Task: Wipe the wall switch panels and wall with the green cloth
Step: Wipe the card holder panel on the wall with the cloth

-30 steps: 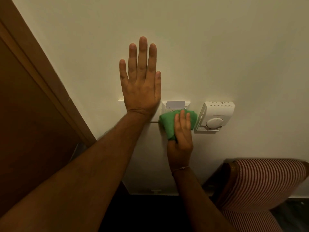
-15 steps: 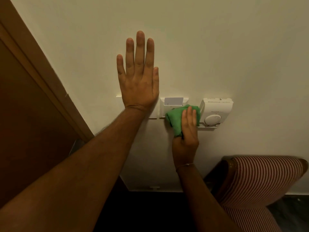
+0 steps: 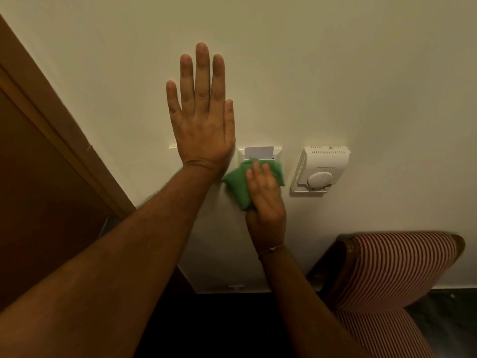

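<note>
The right hand presses the bunched green cloth against the card-slot switch panel, mid-wipe. The left hand lies flat, fingers spread, empty, on the wall. Likely next: the thermostat.

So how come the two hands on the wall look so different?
The left hand is flat and open, fingers stretched straight up the wall; the right hand is bent over the green cloth. The left hand holds nothing; the right hand presses the cloth on the card switch panel. The left hand sits higher; the right hand is lower, nearer the thermostat. Both touch the wall.
</note>
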